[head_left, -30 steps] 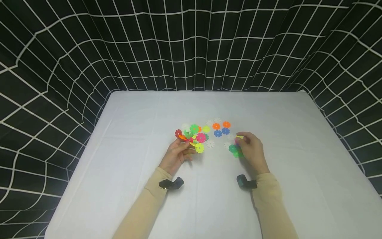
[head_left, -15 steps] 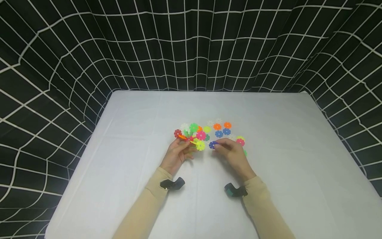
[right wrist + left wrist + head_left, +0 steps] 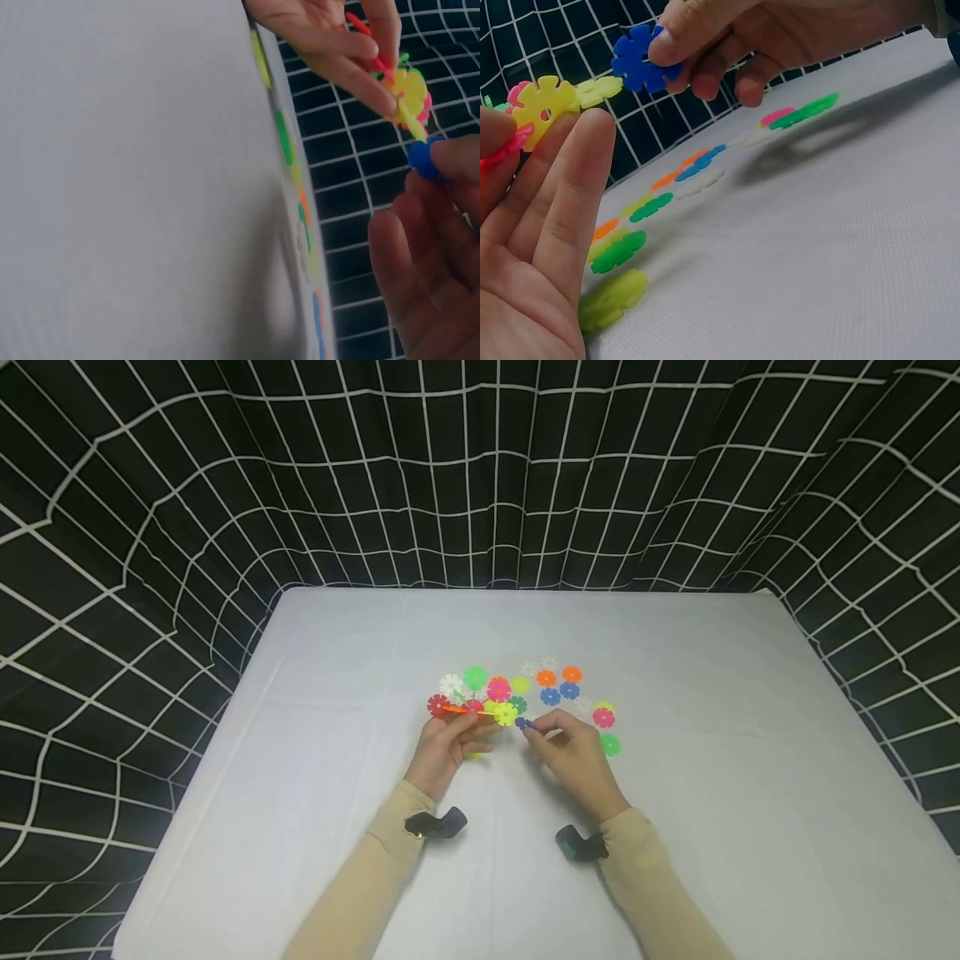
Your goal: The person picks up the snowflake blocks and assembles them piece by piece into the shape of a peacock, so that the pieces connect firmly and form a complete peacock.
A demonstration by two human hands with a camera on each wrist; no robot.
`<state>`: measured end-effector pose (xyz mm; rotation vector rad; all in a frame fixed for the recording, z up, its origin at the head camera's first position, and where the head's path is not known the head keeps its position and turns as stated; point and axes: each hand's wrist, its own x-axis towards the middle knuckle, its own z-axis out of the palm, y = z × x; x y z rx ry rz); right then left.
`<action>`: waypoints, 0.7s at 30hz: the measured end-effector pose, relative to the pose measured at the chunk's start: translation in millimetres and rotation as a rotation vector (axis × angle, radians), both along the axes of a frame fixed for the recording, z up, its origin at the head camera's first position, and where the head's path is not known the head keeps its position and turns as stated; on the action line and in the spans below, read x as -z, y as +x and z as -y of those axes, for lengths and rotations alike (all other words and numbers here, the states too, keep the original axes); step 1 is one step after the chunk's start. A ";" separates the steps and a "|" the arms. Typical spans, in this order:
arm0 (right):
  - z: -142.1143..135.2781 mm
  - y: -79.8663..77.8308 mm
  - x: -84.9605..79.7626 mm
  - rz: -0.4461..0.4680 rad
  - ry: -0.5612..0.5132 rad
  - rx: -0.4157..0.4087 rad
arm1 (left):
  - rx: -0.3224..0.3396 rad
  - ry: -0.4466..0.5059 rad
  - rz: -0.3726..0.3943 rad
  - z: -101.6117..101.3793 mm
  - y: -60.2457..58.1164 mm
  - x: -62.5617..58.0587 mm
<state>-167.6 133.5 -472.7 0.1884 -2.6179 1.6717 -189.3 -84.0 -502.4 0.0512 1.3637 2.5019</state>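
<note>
My left hand (image 3: 442, 750) pinches a cluster of joined snowflake discs between thumb and fingers, above the table. In it show a pink centre disc (image 3: 473, 707), a red disc (image 3: 438, 706), a green disc (image 3: 476, 677), a white disc (image 3: 451, 685) and a yellow disc (image 3: 506, 714). Thumb and fingertips of my right hand (image 3: 573, 756) pinch a dark blue snowflake disc (image 3: 639, 60). The blue disc's edge is right at a yellow disc (image 3: 598, 91) on the cluster's right side; the right wrist view shows the same meeting of yellow and blue (image 3: 424, 157).
Loose snowflake discs lie beyond the hands: orange (image 3: 572, 674), blue (image 3: 550, 697), pink (image 3: 603, 717) and green (image 3: 610, 745). A yellow-green disc (image 3: 615, 300) lies beneath my left hand. A black gridded curtain (image 3: 480, 477) surrounds the white table's back and sides (image 3: 750, 693).
My right hand came left from the right-hand discs, carrying the dark blue disc to the cluster. My left hand has turned the cluster so its yellow disc faces right.
</note>
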 end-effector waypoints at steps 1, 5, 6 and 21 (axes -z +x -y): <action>-0.7 -0.3 0.3 -0.020 0.014 0.007 | 0.001 -0.004 -0.003 -0.2 0.3 -0.3; -3.4 -2.3 2.0 -0.087 0.060 0.018 | -0.001 -0.018 -0.005 -0.4 0.9 -0.6; -3.8 -2.6 2.0 -0.103 0.066 0.013 | 0.000 -0.023 -0.005 -0.6 0.9 -0.6; -7.4 -3.0 5.7 -0.218 0.062 -0.064 | 0.067 -0.121 -0.014 -0.4 0.6 0.7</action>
